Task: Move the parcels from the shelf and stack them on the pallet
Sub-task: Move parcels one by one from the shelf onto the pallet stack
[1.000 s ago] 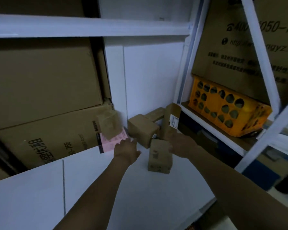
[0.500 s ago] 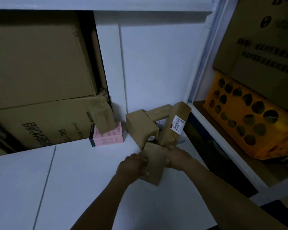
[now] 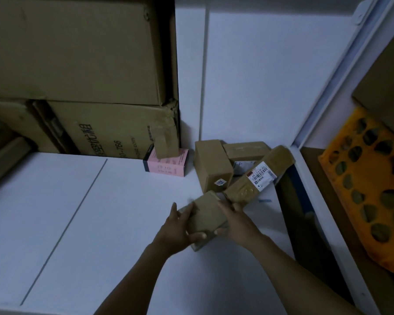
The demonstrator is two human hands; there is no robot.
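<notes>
STEP: lift | left hand [image 3: 176,230], right hand [image 3: 236,220] clasp small parcel [image 3: 206,218], frame centre | REMAINING: several parcels [image 3: 213,165] on shelf [image 3: 100,223]; pallet unseen

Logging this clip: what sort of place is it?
Probably a stockroom or parcel storage room: a white shelf holding large cartons, a barcode-labelled parcel, and an orange crate beside it. The left hand and right hand grip a small parcel.

Head cam looks down, close over white shelf [image 3: 100,223].
</notes>
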